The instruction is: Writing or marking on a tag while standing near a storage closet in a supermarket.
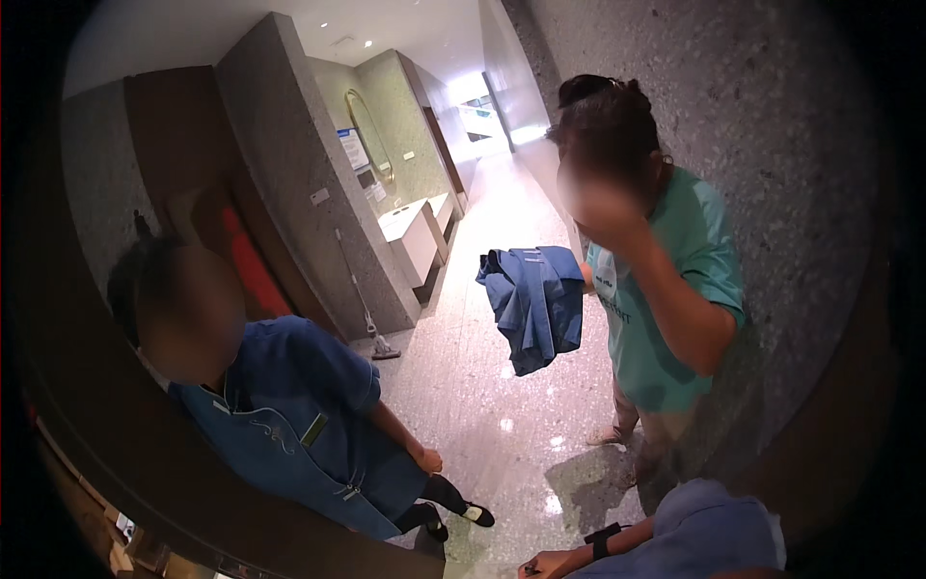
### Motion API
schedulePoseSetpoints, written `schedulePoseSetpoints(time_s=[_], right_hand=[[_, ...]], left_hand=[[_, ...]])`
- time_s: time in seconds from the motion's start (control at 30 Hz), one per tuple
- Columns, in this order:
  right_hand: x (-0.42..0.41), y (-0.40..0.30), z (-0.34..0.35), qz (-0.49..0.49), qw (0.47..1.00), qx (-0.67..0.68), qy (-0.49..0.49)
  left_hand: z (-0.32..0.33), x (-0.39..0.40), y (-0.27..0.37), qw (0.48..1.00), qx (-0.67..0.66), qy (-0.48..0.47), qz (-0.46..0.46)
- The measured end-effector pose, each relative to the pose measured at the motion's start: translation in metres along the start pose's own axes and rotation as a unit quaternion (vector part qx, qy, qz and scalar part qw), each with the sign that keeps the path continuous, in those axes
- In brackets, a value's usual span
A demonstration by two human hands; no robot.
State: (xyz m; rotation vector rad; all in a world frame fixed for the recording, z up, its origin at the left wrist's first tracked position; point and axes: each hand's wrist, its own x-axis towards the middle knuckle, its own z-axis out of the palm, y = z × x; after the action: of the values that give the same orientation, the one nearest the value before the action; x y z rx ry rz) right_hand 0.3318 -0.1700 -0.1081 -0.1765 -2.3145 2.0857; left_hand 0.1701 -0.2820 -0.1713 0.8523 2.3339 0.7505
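At the bottom edge my right hand (553,564) shows only in part, below a light blue sleeve (705,532) and a black wristband (600,544). A small dark thing shows at its fingers; whether they grip it cannot be told. My left hand is out of view. In front of me a person in a teal T-shirt (662,326) holds a folded blue garment (539,307) in one hand and has the other hand up at the face. At the left stands a person in a blue tunic (311,427) with a name badge, one arm lowered, its hand loosely curled.
A floor-cleaning tool with a long handle (354,286) leans by a grey wall corner (289,159). Beyond it are white washbasin counters (409,228) and an oval mirror (369,134). The speckled floor (506,405) runs down a bright corridor. A stone wall rises at the right.
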Motion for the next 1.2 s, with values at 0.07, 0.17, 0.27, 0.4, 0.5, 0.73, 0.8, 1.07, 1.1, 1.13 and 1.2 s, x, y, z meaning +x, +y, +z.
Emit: schedulePoseSetpoints(time_s=[0.07, 0.17, 0.27, 0.4, 0.5, 0.73, 0.8, 1.07, 1.1, 1.13, 1.2], right_hand=[[0.003, 0.022, 0.006, 0.036, 0.997, 0.059, 0.024], [0.013, 0.007, 0.009, -0.009, 0.999, 0.046, 0.023], [0.015, -0.005, 0.015, 0.015, 0.994, 0.101, 0.037], [0.09, 0.177, 0.062, 0.378, 0.893, 0.237, -0.055], [0.066, 0.12, 0.042, 0.229, 0.964, 0.124, -0.05], [0.068, 0.031, 0.041, 0.089, 0.995, -0.017, -0.032], [0.069, 0.028, 0.046, 0.078, 0.996, -0.036, -0.037], [0.067, 0.024, 0.058, 0.069, 0.995, -0.065, -0.042], [0.067, 0.022, 0.058, 0.082, 0.992, -0.037, -0.086], [0.065, 0.02, 0.06, 0.083, 0.992, -0.035, -0.085], [0.063, 0.012, 0.06, 0.101, 0.99, -0.033, -0.091]], left_hand=[[-0.002, 0.005, -0.004, 1.0, -0.002, -0.002, -0.001], [-0.007, 0.009, -0.009, 1.0, -0.003, -0.01, -0.003], [-0.009, 0.012, -0.016, 1.0, 0.0, -0.018, -0.004], [-0.015, 0.004, -0.023, 0.999, -0.008, -0.016, -0.027], [-0.013, 0.011, -0.042, 0.999, -0.008, -0.02, -0.031], [-0.015, 0.0, -0.069, 0.998, -0.011, -0.027, -0.063], [-0.015, -0.002, -0.077, 0.997, -0.014, -0.027, -0.071], [-0.012, -0.017, -0.102, 0.995, -0.009, -0.034, -0.096], [-0.012, -0.019, -0.106, 0.995, -0.009, -0.034, -0.098], [-0.011, -0.021, -0.108, 0.994, -0.008, -0.034, -0.1], [-0.01, -0.022, -0.112, 0.994, -0.005, -0.035, -0.102]])
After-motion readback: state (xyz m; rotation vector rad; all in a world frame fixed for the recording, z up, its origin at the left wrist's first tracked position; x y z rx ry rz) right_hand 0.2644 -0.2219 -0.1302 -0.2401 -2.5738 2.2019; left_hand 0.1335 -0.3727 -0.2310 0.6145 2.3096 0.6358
